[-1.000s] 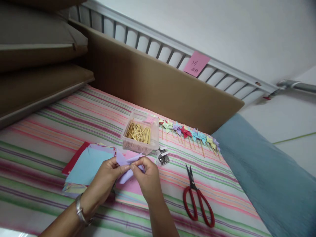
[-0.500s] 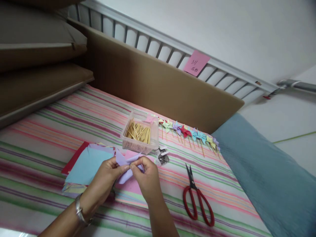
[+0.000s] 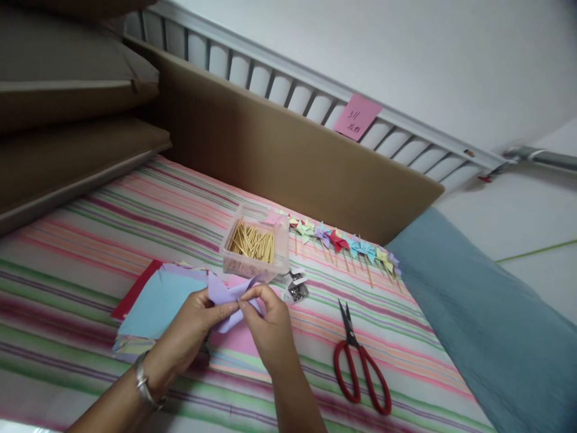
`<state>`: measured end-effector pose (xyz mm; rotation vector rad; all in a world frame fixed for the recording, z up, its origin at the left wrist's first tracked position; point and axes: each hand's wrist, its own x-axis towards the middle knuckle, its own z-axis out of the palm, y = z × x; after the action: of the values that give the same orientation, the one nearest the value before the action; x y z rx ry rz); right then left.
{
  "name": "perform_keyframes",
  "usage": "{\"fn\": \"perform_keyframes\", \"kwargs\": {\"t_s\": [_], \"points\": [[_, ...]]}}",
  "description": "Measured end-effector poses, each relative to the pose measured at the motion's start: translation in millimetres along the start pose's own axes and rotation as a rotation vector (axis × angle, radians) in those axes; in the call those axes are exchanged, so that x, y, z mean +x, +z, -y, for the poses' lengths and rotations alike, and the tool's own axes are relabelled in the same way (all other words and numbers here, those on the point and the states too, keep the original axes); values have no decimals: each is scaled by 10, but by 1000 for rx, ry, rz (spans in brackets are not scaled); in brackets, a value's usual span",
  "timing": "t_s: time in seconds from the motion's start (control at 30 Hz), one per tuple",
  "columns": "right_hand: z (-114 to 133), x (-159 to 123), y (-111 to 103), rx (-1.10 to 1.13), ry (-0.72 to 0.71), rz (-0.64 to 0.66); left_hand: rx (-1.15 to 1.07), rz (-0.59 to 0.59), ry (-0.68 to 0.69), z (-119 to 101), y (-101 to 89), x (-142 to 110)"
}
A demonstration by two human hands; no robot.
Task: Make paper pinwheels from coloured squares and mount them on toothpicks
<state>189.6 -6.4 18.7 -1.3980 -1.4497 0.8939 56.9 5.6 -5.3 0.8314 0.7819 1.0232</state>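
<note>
Between my two hands is a lavender paper pinwheel [image 3: 222, 291], its blades curled up around the middle. My left hand [image 3: 198, 316] grips it from the left, thumb pressed near the centre. With thumb and index finger pinched, my right hand [image 3: 265, 319] holds the pinwheel's centre from the right; whether a pin is between the fingertips is hidden. Beneath the hands lies a stack of pink and pastel paper [image 3: 246, 346]. To the left sits a pile of coloured paper squares with a light blue sheet [image 3: 164, 300] on top.
A clear plastic box [image 3: 246, 266] of thin wooden sticks [image 3: 255, 243] stands behind the hands. Beside it is a small open box of metal pins [image 3: 297, 291]. Red-handled scissors [image 3: 354, 355] lie at right. Finished pinwheels [image 3: 338, 240] line the cardboard panel [image 3: 288, 156].
The pinwheel's left blade has opened out and tilted a little in my grip. Both hands stay in nearly the same place, fingers still pinched at the centre.
</note>
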Motion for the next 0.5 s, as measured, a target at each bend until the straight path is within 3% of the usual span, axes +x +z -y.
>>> {"fn": "perform_keyframes", "kwargs": {"t_s": [0.3, 0.5], "points": [[60, 13, -148, 80, -35, 121, 105, -164, 45, -38, -91, 12], [6, 53, -374, 79, -19, -21, 55, -232, 5, -217, -140, -20]]}}
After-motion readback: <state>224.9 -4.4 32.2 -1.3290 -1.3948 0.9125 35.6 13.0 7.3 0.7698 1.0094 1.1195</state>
